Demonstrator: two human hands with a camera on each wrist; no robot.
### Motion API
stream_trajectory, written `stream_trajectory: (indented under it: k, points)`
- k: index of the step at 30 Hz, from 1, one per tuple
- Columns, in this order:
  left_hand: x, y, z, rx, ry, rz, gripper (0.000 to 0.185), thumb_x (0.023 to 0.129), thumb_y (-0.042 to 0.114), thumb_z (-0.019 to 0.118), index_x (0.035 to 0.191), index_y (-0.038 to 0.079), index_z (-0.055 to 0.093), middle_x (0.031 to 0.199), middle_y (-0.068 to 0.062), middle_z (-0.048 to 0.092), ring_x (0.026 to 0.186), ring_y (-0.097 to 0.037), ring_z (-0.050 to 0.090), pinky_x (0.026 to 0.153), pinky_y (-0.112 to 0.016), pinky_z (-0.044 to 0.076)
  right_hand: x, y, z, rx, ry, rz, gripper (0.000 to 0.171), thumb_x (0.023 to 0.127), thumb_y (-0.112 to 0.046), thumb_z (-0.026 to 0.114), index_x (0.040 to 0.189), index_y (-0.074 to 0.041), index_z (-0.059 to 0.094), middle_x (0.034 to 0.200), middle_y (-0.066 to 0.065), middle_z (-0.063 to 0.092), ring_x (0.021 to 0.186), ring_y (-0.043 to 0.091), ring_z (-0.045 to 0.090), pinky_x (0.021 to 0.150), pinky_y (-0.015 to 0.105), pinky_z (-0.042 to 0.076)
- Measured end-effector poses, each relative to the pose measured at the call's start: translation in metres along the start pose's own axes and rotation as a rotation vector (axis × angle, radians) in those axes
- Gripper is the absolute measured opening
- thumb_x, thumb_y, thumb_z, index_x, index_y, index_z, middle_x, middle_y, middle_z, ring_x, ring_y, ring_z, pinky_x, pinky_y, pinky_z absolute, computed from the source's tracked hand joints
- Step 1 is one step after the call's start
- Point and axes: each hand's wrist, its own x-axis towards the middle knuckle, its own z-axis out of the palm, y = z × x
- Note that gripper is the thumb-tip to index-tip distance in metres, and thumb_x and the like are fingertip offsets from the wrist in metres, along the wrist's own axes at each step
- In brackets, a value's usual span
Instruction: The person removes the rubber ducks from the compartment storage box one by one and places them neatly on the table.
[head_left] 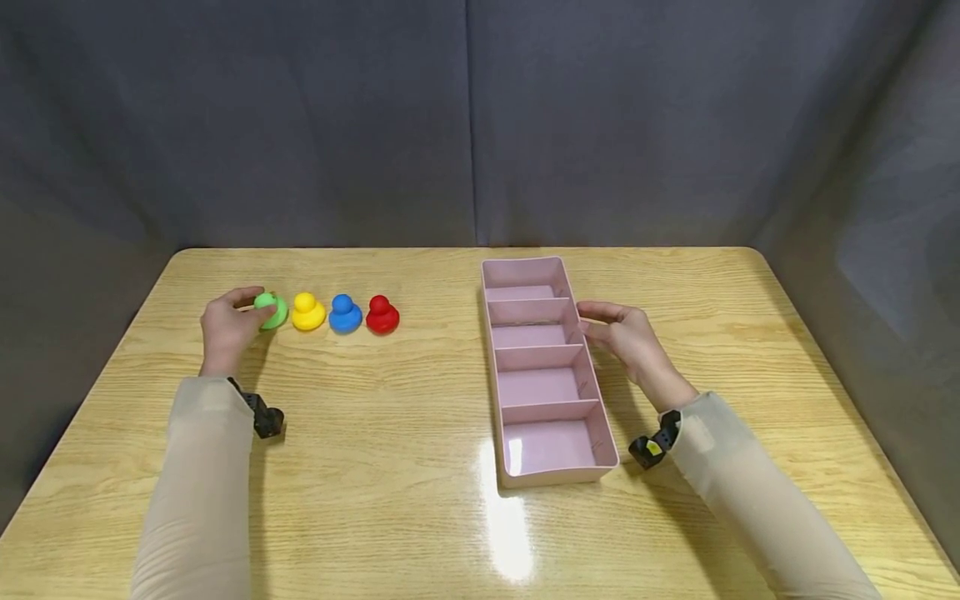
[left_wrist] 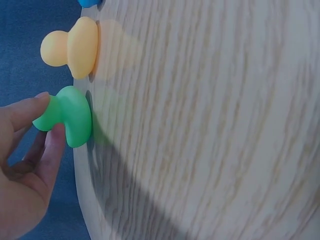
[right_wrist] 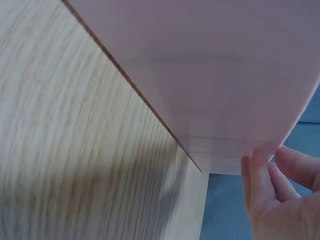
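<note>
A green rubber duck (head_left: 279, 312) is pinched between the thumb and fingers of my left hand (head_left: 228, 329). The left wrist view shows the grip around the head of that green duck (left_wrist: 77, 117), its base close to the tabletop. My right hand (head_left: 626, 337) touches the far part of the right side of a pink divided box (head_left: 557, 477). In the right wrist view, the fingers (right_wrist: 257, 172) rest at the outer wall near its rim. Each of the box's compartments has nothing in it.
Beside the green duck, a yellow duck (head_left: 307, 312), a blue duck (head_left: 345, 315) and a red duck (head_left: 382, 316) stand in a row. The wooden table (head_left: 375, 467) ends at a dark grey curtain (head_left: 322, 125) behind and at the sides.
</note>
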Motion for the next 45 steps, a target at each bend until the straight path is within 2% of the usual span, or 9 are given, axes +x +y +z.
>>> stream_trajectory:
  k: [7, 19, 26, 34, 38, 41, 45]
  points:
    - [-0.001, -0.002, -0.001, 0.012, -0.013, 0.025, 0.046, 0.095, 0.016, 0.056, 0.138, 0.002, 0.049, 0.139, -0.022, 0.051, 0.125, -0.031, 0.048, 0.066, -0.002, 0.035, -0.001, 0.000, 0.001, -0.005, -0.002, 0.013, 0.046, 0.096, -0.005, 0.051, 0.140, 0.005, 0.043, 0.146, 0.023, 0.041, 0.084, -0.012, 0.057, 0.079, 0.006, 0.049]
    - [-0.004, -0.002, -0.004, 0.016, -0.006, 0.023, 0.047, 0.094, 0.014, 0.056, 0.138, 0.000, 0.048, 0.137, -0.024, 0.052, 0.120, -0.030, 0.050, 0.063, -0.001, 0.036, -0.002, -0.002, 0.001, -0.021, -0.010, 0.006, 0.046, 0.096, -0.005, 0.051, 0.140, 0.005, 0.043, 0.146, 0.023, 0.042, 0.083, -0.012, 0.057, 0.079, 0.005, 0.048]
    - [-0.007, 0.002, -0.008, 0.004, -0.023, 0.021, 0.049, 0.094, 0.016, 0.056, 0.139, 0.001, 0.046, 0.140, -0.021, 0.049, 0.125, -0.031, 0.046, 0.067, -0.003, 0.037, -0.001, -0.001, 0.001, -0.004, -0.010, 0.002, 0.046, 0.096, -0.005, 0.051, 0.140, 0.005, 0.042, 0.146, 0.023, 0.041, 0.085, -0.011, 0.058, 0.079, 0.006, 0.049]
    - [-0.017, 0.017, -0.013, 0.050, -0.027, 0.115, 0.049, 0.094, 0.018, 0.058, 0.139, 0.001, 0.046, 0.138, -0.022, 0.050, 0.119, -0.032, 0.051, 0.069, -0.003, 0.037, 0.000, 0.001, 0.003, 0.021, 0.005, -0.012, 0.046, 0.095, -0.004, 0.051, 0.139, 0.008, 0.042, 0.145, 0.027, 0.041, 0.086, -0.010, 0.058, 0.080, 0.007, 0.049]
    - [-0.028, 0.026, -0.013, 0.072, -0.036, 0.165, 0.049, 0.094, 0.018, 0.058, 0.139, 0.001, 0.047, 0.137, -0.024, 0.051, 0.118, -0.035, 0.052, 0.067, -0.004, 0.036, 0.000, 0.002, 0.003, 0.017, 0.010, -0.008, 0.047, 0.095, -0.005, 0.052, 0.139, 0.007, 0.042, 0.144, 0.026, 0.042, 0.087, -0.010, 0.057, 0.081, 0.007, 0.049]
    - [-0.038, 0.033, -0.011, 0.108, -0.034, 0.232, 0.047, 0.093, 0.013, 0.058, 0.137, -0.001, 0.048, 0.134, -0.025, 0.053, 0.116, -0.038, 0.054, 0.067, -0.006, 0.037, -0.002, 0.003, 0.003, 0.016, 0.014, -0.017, 0.047, 0.095, -0.005, 0.052, 0.139, 0.008, 0.043, 0.140, 0.024, 0.046, 0.086, -0.011, 0.057, 0.080, 0.007, 0.049]
    - [-0.052, 0.041, -0.009, 0.170, -0.010, 0.327, 0.043, 0.094, 0.011, 0.055, 0.134, -0.005, 0.049, 0.130, -0.028, 0.054, 0.112, -0.042, 0.056, 0.077, -0.028, 0.051, -0.007, 0.000, 0.001, 0.010, 0.012, -0.042, 0.046, 0.097, -0.007, 0.049, 0.139, 0.009, 0.041, 0.133, 0.021, 0.052, 0.089, -0.009, 0.059, 0.086, 0.011, 0.050]
